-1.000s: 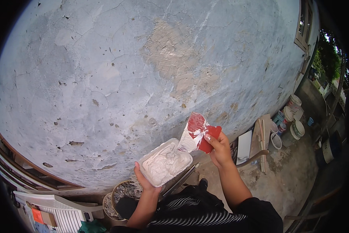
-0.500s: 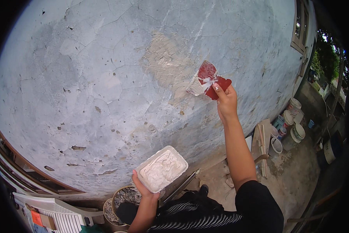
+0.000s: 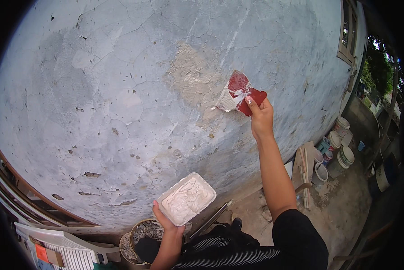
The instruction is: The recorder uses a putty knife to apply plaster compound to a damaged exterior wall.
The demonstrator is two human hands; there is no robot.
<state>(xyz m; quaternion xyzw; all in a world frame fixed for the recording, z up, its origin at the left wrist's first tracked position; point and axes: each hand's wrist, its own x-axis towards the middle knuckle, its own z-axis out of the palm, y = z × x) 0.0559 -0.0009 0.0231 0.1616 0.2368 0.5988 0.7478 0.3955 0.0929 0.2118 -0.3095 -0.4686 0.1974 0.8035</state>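
Note:
My right hand (image 3: 261, 118) is closed round a red putty knife (image 3: 239, 84), its blade smeared with pale putty. The blade's left edge lies against the wall (image 3: 134, 103), or very close to it, at the right side of a beige putty patch (image 3: 193, 74). Lower down, my left hand (image 3: 168, 221) holds a white rectangular tub (image 3: 169, 217) from beneath, its thumb along the left side. Whitish, swirled putty (image 3: 188, 200) fills the tub. Most of my left fingers are hidden under it.
Cracks and chipped spots mark the blue-grey wall. Several buckets (image 3: 345, 156) and some wooden strips (image 3: 306, 177) stand along its foot at the right. Pots of rubble (image 3: 147, 228) sit below the tub, beside a white slatted piece (image 3: 76, 252). A window frame (image 3: 347, 33) is at upper right.
The tub has dropped slightly in the picture. The putty knife stays almost in place, and the wall has shifted a little downward in view.

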